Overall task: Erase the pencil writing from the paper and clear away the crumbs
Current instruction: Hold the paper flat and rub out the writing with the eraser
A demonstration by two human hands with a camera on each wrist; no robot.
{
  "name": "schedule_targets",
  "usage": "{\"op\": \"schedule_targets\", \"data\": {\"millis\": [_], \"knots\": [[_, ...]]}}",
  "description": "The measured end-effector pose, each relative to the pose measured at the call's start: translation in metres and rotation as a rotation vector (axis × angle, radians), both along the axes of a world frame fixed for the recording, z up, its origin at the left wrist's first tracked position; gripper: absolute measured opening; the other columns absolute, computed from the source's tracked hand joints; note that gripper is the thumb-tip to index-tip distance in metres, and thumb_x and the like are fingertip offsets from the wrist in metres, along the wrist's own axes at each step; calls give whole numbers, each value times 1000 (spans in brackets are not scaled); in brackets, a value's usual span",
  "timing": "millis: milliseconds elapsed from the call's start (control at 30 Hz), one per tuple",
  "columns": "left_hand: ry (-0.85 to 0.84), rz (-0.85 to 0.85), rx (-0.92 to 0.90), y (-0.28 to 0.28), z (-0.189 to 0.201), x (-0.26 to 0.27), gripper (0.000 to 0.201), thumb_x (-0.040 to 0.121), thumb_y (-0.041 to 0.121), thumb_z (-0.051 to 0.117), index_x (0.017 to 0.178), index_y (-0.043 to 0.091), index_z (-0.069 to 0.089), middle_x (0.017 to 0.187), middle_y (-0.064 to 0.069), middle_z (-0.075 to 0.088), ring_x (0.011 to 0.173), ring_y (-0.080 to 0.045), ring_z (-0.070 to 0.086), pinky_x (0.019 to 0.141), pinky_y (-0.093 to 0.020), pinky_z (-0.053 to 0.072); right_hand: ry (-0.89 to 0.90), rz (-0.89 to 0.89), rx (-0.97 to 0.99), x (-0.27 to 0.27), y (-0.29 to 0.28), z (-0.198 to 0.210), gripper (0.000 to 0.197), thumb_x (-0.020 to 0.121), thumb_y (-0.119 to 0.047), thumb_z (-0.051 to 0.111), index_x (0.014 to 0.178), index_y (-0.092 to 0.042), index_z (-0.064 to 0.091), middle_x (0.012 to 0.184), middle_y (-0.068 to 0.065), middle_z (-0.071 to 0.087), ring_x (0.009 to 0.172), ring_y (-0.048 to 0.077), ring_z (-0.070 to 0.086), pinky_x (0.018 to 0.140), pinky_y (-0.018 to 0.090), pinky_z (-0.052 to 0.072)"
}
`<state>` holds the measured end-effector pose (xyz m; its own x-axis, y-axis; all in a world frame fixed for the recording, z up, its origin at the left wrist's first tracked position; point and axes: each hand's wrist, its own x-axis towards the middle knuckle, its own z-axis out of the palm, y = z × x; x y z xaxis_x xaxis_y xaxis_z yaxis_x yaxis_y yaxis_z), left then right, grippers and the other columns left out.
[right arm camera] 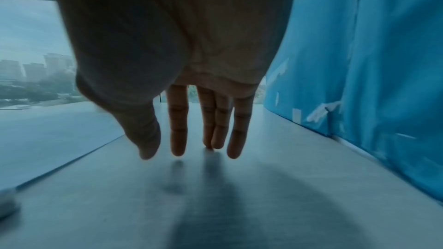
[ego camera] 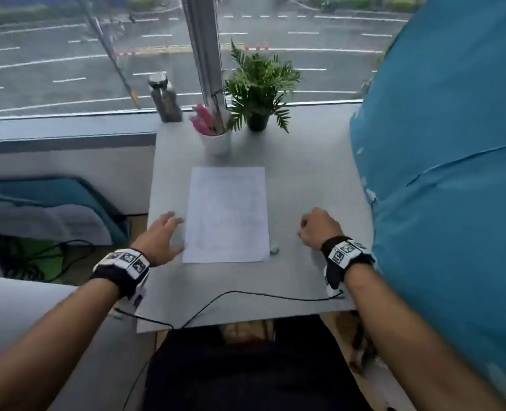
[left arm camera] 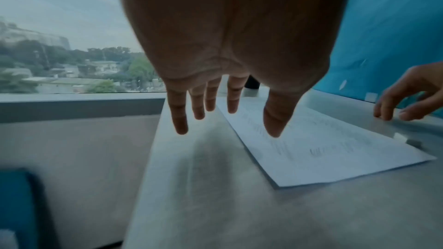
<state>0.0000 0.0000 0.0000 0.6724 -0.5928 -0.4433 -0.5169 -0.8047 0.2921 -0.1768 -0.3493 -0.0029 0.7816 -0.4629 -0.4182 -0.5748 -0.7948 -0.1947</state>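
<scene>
A white sheet of paper (ego camera: 226, 215) with faint pencil writing lies in the middle of the grey table (ego camera: 311, 173). A small white eraser (ego camera: 274, 250) sits on the table at the sheet's near right corner. My left hand (ego camera: 173, 232) hovers at the paper's left edge with its fingers spread and holds nothing. In the left wrist view the thumb (left arm camera: 275, 120) is above the paper (left arm camera: 323, 149), and the eraser (left arm camera: 407, 139) lies beyond. My right hand (ego camera: 305, 229) is right of the paper, its empty fingertips (right arm camera: 178, 145) down at the tabletop.
At the table's far edge stand a white cup of pink pens (ego camera: 214, 140), a potted fern (ego camera: 257, 96) and a metal bottle (ego camera: 166, 99). A blue sheet-covered mass (ego camera: 453, 143) borders the right side. A black cable (ego camera: 246, 295) crosses the near edge.
</scene>
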Motion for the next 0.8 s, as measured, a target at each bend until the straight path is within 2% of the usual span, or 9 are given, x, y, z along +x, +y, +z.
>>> {"op": "schedule_targets", "data": {"millis": [100,200,267,367,500,667,800], "knots": [[29,-25,84,-14,-1,4,78,89,38,66,151,13,26,160,-11,15,146,-29,23,117,-38,23,-61,50,-40,6,1,-9,23,85,-27,60,100,-10,66,115,12,51,111,31,52,87,38,51],[-14,-76,163,-23,-4,7,69,89,35,67,144,8,38,150,-14,31,137,-31,37,112,-36,30,-66,106,-119,14,4,-19,24,86,-24,58,105,-9,61,118,15,49,114,33,48,87,39,49],[-47,-105,193,-24,-8,15,63,87,42,66,139,12,46,142,-12,43,130,-33,44,108,-40,36,-43,159,-176,22,5,-23,25,88,-22,56,109,-9,59,122,15,48,115,34,47,88,40,47],[-100,-159,227,-22,-10,22,68,85,53,65,141,20,48,139,-6,51,128,-32,46,107,-41,38,-35,242,-257,35,11,-24,24,88,-16,55,111,-9,58,121,15,50,112,36,51,89,41,46],[-179,-165,265,-20,-13,16,76,85,59,63,147,22,42,147,-3,47,132,-32,41,109,-38,36,-71,310,-313,40,21,-28,22,85,-13,57,107,-10,59,112,15,56,102,37,59,85,40,48],[-188,-97,243,-22,-15,-6,82,82,53,71,144,9,40,143,-12,46,129,-37,45,106,-43,39,-106,282,-274,26,29,-22,22,81,-14,57,102,-13,60,111,13,60,99,35,61,86,38,52],[-196,-18,202,-25,-17,-17,83,79,53,74,142,8,43,142,-14,46,129,-37,45,107,-42,39,-113,243,-183,14,29,-13,20,82,-15,57,101,-17,64,113,12,62,99,34,62,84,35,52]]}}
